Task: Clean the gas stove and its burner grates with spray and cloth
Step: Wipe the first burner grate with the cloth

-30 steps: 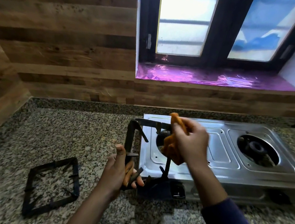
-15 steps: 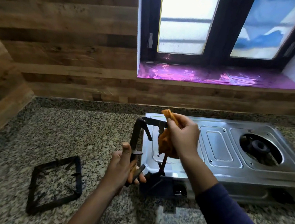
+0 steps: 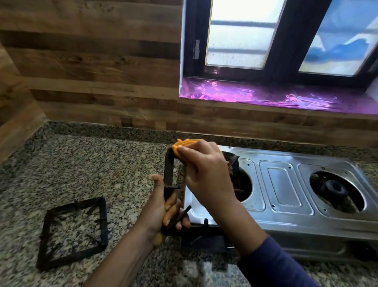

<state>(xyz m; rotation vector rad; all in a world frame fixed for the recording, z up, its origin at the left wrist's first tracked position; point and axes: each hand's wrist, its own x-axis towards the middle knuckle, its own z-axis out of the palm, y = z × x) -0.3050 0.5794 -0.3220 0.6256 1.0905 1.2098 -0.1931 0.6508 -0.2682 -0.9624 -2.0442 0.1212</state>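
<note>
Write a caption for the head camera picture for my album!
Left hand holds a black grate upright while the right hand presses an orange cloth to its top corner.

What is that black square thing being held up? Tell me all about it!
It is a burner grate: a square frame of dark, dull metal bars with short prongs pointing inward. It is held upright on edge at the left front of the stove. The left hand grips its left bar low down, and the right hand presses an orange cloth on its top left corner.
</note>
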